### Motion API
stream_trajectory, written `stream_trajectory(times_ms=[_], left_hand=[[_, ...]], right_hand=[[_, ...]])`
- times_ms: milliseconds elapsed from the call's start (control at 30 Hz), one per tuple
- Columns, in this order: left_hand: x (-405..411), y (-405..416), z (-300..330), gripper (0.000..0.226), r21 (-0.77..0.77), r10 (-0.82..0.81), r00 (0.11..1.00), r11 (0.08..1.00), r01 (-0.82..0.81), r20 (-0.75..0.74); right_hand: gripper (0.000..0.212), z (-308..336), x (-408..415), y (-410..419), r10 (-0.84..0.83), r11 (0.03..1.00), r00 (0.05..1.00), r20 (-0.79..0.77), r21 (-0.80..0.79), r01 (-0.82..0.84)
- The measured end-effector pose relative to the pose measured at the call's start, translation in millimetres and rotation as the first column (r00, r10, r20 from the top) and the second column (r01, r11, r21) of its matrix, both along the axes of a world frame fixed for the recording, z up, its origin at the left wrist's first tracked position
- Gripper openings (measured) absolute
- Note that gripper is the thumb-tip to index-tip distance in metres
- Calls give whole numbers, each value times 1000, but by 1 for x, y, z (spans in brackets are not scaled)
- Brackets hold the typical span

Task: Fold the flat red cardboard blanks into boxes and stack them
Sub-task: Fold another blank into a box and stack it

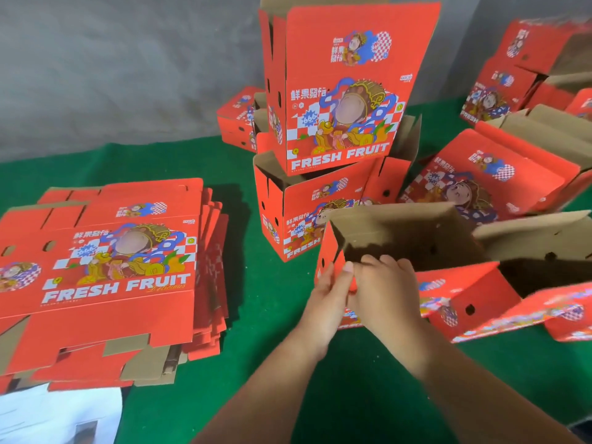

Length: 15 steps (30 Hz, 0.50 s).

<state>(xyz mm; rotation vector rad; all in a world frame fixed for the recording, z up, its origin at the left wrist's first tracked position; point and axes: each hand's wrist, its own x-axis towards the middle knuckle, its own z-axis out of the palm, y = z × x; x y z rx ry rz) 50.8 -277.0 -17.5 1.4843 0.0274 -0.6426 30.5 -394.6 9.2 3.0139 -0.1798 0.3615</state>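
1. While both hands meet at the near left corner of a half-formed red box (455, 267), the left hand (323, 299) pinches a small red flap there between thumb and fingers.
2. The right hand (387, 290) curls its fingers over the same corner's edge, gripping the cardboard just beside the left thumb.
3. That box lies open on the green table (272, 363), its brown inside facing up and its loose flaps spread to the right.
4. A pile of flat blanks (105, 267) sits at the left, printed side up, reading FRESH FRUIT.
5. Behind the hands, a stack of folded boxes (336, 139) stands, the upper one set upright into the open top of the lower.
6. More folded boxes (506, 75) lie at the far right, and another small one (238, 116) sits behind the stack.
7. White paper (61, 415) shows at the lower left corner.
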Motion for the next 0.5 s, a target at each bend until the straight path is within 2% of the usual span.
stream_trajectory(times_ms=[33,100,300,400,500], left_hand=[[-2,-5,1,95,22,6,1000,1000,-6,17],[-6,-10,0,96,30,26,999,999,-27,22],[-12,-4,-3,73,59,57,993,997,-51,-103],[0,-1,11,77,76,21,975,997,-4,-220],[4,-10,15,56,139,-25,979,989,54,-202]], right_hand=[[14,-1,-3,-3,-1,1000,999,47,12,1],[16,-2,-8,-10,13,999,994,112,34,-16],[23,-16,-21,-4,74,997,983,169,9,-76],[27,-21,-21,-8,115,984,964,239,106,-143],[28,-30,-29,-16,132,945,941,313,246,-215]])
